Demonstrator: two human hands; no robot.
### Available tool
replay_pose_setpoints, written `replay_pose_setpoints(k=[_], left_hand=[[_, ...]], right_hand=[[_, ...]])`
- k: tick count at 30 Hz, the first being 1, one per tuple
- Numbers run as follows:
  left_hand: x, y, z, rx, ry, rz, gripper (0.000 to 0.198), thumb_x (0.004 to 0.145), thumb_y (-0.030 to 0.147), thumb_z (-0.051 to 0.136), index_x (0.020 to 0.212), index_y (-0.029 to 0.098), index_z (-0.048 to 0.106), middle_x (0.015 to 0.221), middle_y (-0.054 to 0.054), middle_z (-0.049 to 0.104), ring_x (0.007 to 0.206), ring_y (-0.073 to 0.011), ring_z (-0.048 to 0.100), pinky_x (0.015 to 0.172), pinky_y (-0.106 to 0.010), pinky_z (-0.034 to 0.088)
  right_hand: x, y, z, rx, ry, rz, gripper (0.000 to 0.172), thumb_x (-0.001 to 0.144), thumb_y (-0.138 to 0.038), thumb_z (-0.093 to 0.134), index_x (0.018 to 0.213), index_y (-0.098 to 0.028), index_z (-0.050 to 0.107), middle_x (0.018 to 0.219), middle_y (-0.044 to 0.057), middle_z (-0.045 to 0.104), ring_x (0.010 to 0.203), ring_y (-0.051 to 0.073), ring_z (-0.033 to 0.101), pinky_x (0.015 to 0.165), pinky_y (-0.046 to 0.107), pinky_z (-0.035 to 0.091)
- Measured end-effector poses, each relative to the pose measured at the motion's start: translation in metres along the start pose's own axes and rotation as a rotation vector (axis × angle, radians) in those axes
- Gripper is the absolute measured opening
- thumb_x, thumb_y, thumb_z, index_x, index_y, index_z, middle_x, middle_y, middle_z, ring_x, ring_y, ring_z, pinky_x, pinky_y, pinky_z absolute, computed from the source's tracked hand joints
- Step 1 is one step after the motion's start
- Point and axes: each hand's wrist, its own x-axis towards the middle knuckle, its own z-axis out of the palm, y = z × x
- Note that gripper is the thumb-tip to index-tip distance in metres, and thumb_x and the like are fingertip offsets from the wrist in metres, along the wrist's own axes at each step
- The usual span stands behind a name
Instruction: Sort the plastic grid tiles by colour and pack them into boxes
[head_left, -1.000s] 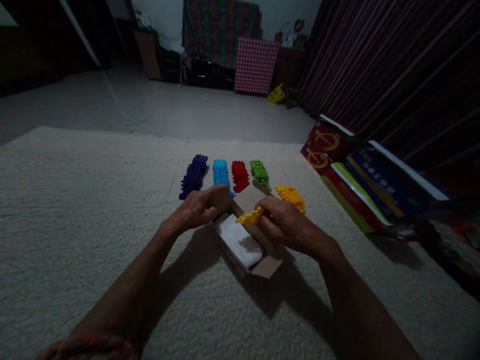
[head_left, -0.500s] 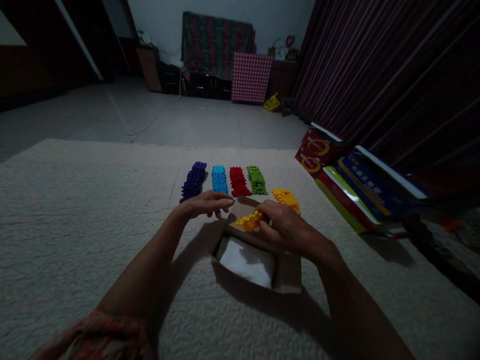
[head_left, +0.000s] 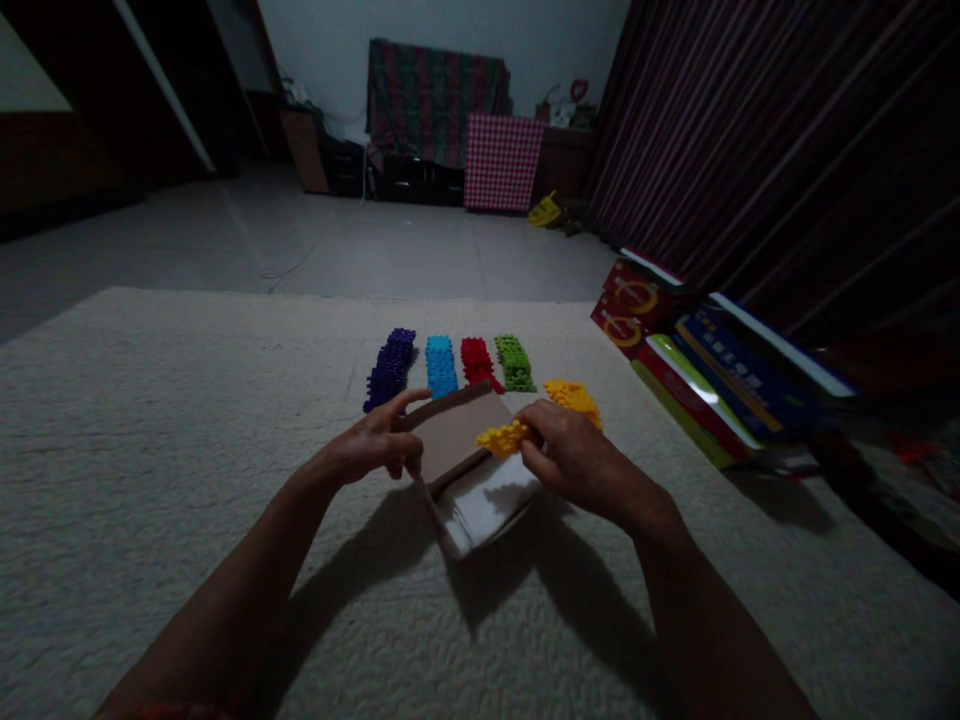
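My right hand [head_left: 570, 450] is closed on several yellow interlocking plastic blocks [head_left: 501, 438], held over an open cardboard box [head_left: 454, 432]. Inside the box lies something white and flat [head_left: 476, 510], partly shadowed. At the box's left side, the fingers of my left hand [head_left: 375, 440] grip the raised cardboard edge, with the index finger stretched along the top. Beyond the box, rows of similar blocks lie on the mat: dark purple [head_left: 391, 368], light blue [head_left: 441, 365], red [head_left: 477, 360] and green [head_left: 515, 362]. More yellow blocks [head_left: 574, 397] lie just behind my right hand.
A pale quilted mat [head_left: 187, 420] covers the floor here. Red cartons [head_left: 626, 300] and a blue box [head_left: 742, 370] stand to the right, near a dark striped curtain [head_left: 750, 130]. Low furniture with cloths over it lines the far wall.
My left hand has moved left and down onto the box's edge. The box has turned and tilted, its flap swinging leftward. My right hand still holds the yellow blocks in nearly the same place.
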Motion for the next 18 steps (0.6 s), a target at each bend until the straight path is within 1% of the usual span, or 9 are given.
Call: replay_pose_setpoints(k=[2,3,4,7,10,12,14,16,18], left_hand=[[-0.016,0.004,-0.005,0.137,-0.191,-0.001,0.054,0.076,0.034,0.066,0.125,0.016,0.055,0.079,-0.005,0.072,0.064,-0.017,0.067,0.051,-0.023,0.045],[-0.021,0.007,-0.008,0.204,-0.242,0.002,0.046,0.078,0.04,0.065,0.117,0.016,0.06,0.083,-0.006,0.073,0.066,-0.0166,0.067,0.053,-0.023,0.045],[-0.024,0.01,-0.013,0.263,-0.263,0.008,0.041,0.08,0.044,0.064,0.111,0.017,0.063,0.084,-0.006,0.072,0.067,-0.0165,0.067,0.054,-0.022,0.045],[-0.014,0.02,-0.026,0.359,-0.226,0.097,0.042,0.084,0.052,0.061,0.104,0.016,0.07,0.08,-0.005,0.07,0.071,-0.0162,0.065,0.057,-0.022,0.044],[0.013,0.028,-0.029,0.325,-0.192,0.146,0.043,0.085,0.053,0.059,0.1,0.015,0.073,0.084,-0.006,0.071,0.075,-0.0173,0.064,0.061,-0.024,0.046],[0.031,0.031,-0.023,0.249,-0.231,0.117,0.044,0.082,0.05,0.064,0.108,0.016,0.073,0.092,-0.008,0.072,0.078,-0.0185,0.065,0.064,-0.026,0.049],[0.043,0.032,-0.015,0.147,-0.245,0.092,0.057,0.076,0.043,0.07,0.128,0.02,0.064,0.097,-0.009,0.072,0.074,-0.0179,0.064,0.061,-0.026,0.049],[0.046,0.029,-0.009,0.074,-0.261,0.084,0.075,0.073,0.035,0.071,0.144,0.024,0.051,0.102,-0.01,0.071,0.072,-0.0169,0.063,0.06,-0.026,0.049],[0.04,0.024,-0.008,0.042,-0.273,0.077,0.084,0.072,0.031,0.07,0.151,0.026,0.041,0.106,-0.01,0.07,0.071,-0.0157,0.063,0.06,-0.025,0.05]], right_hand=[[-0.003,0.004,0.003,0.002,-0.025,0.028,0.013,0.086,-0.009,0.05,0.079,-0.019,0.049,0.081,0.003,0.056,0.071,0.015,0.05,0.067,0.029,0.036],[-0.004,0.006,0.005,0.006,-0.04,0.041,0.012,0.086,-0.009,0.05,0.08,-0.019,0.05,0.081,0.003,0.057,0.072,0.015,0.051,0.067,0.029,0.037],[-0.006,0.008,0.007,0.012,-0.057,0.051,0.011,0.087,-0.009,0.05,0.082,-0.019,0.051,0.082,0.004,0.058,0.073,0.016,0.052,0.067,0.029,0.037],[-0.009,0.01,0.01,0.019,-0.092,0.062,0.01,0.087,-0.009,0.05,0.087,-0.018,0.054,0.086,0.005,0.061,0.077,0.017,0.056,0.069,0.029,0.04],[-0.01,0.01,0.013,0.03,-0.09,0.059,0.014,0.086,-0.008,0.051,0.093,-0.019,0.056,0.095,0.007,0.064,0.085,0.019,0.059,0.074,0.031,0.043],[-0.011,0.011,0.016,0.04,-0.084,0.056,0.017,0.086,-0.007,0.052,0.096,-0.02,0.056,0.098,0.008,0.065,0.088,0.021,0.061,0.075,0.032,0.044],[-0.012,0.014,0.02,0.03,-0.073,0.056,0.015,0.086,-0.007,0.053,0.092,-0.021,0.056,0.094,0.008,0.065,0.084,0.021,0.06,0.073,0.032,0.045],[-0.01,0.018,0.025,0.014,-0.054,0.053,0.014,0.086,-0.008,0.053,0.085,-0.022,0.054,0.089,0.008,0.064,0.079,0.022,0.059,0.07,0.033,0.045],[-0.006,0.022,0.03,0.021,-0.033,0.039,0.015,0.087,-0.007,0.053,0.084,-0.022,0.054,0.088,0.008,0.064,0.079,0.022,0.059,0.07,0.033,0.045]])
